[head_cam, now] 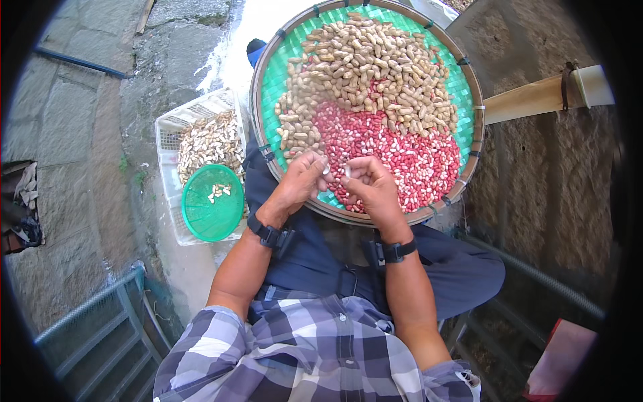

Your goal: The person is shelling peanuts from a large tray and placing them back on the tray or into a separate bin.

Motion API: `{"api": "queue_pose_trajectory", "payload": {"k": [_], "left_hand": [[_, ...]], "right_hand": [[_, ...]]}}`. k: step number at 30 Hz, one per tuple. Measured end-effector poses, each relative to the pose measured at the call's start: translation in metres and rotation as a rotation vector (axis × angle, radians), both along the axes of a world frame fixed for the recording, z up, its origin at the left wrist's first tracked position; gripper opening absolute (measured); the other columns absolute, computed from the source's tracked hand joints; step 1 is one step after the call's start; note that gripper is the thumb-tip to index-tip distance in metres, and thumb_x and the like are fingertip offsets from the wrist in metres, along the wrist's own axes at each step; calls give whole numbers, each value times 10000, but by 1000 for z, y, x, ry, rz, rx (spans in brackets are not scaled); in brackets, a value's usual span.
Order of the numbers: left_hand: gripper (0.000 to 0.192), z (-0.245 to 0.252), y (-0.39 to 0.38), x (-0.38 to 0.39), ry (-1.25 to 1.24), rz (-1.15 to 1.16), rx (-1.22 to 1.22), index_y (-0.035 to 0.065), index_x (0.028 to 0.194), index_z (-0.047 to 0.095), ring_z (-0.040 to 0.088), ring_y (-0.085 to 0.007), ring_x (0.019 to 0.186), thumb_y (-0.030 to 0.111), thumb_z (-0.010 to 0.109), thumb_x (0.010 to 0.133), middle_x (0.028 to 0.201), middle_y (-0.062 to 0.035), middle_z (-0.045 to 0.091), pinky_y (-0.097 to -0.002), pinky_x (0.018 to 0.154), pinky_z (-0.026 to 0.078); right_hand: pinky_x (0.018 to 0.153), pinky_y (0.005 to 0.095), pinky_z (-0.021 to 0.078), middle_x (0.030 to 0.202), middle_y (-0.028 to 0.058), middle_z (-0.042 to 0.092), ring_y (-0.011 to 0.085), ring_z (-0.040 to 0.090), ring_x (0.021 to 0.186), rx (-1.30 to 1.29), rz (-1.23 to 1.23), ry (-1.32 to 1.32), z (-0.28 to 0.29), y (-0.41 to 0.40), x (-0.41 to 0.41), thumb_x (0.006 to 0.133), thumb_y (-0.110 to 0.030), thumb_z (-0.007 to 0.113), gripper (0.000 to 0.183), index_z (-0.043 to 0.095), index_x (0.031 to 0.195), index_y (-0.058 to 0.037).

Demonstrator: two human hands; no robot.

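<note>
A round woven tray [269,65] with a green lining and a wooden rim rests over my lap. Unshelled peanuts [371,60] cover its far part, and red-and-white shelled peanut kernels [417,166] spread across the near part. Over the near rim, my left hand [303,176] pinches a small pale piece [325,170], seemingly peanut shell, between thumb and fingers. Facing it, a short gap away, my right hand [372,182] grips another whitish piece [347,172] at its fingertips. Fingers partly hide both pieces, so I cannot tell whether a kernel is inside.
Left of the tray, a white plastic crate [168,135] holds many empty peanut shells [211,140]. On it a green plastic basket [213,221] tilts, with several shells inside. Metal frames [95,321] stand at lower left and lower right. A pale pole [532,98] lies at right.
</note>
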State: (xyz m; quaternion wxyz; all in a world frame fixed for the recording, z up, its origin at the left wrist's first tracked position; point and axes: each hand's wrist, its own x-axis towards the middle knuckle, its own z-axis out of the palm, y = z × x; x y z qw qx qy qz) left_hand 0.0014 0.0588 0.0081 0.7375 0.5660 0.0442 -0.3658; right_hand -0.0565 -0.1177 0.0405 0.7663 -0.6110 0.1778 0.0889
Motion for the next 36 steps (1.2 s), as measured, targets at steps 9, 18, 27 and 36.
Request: {"api": "queue_pose_trajectory", "payload": {"k": [9, 18, 27, 36], "left_hand": [[218, 2, 13, -9, 280, 424, -311, 84, 950, 585, 566, -107, 665, 284, 502, 976, 761, -19, 585, -200, 499, 446], [239, 0, 25, -8, 222, 454, -285, 85, 875, 561, 514, -67, 558, 301, 532, 973, 731, -19, 581, -174, 415, 364], [250, 6, 7, 1, 64, 419, -98, 61, 937, 583, 486, -41, 541, 300, 531, 986, 746, 2, 578, -169, 411, 351], [244, 2, -9, -21, 33, 62, -135, 126, 910, 565, 399, -19, 486, 352, 522, 989, 646, 63, 480, -180, 406, 283]], "right_hand": [[557, 272, 489, 794, 65, 639, 116, 595, 657, -132, 173, -85, -1, 23, 38, 842, -90, 688, 210, 622, 1019, 2], [656, 402, 486, 800, 116, 602, 284, 609, 731, -1043, 91, -373, -60, 40, 82, 798, -120, 668, 161, 622, 935, -50], [516, 265, 434, 763, -11, 592, 92, 544, 606, -483, 101, -192, -37, 21, 75, 875, -136, 649, 159, 592, 953, -10], [676, 326, 497, 889, 114, 601, 193, 613, 768, -513, 320, -384, 19, -1, 17, 866, -118, 675, 272, 602, 1097, 6]]}}
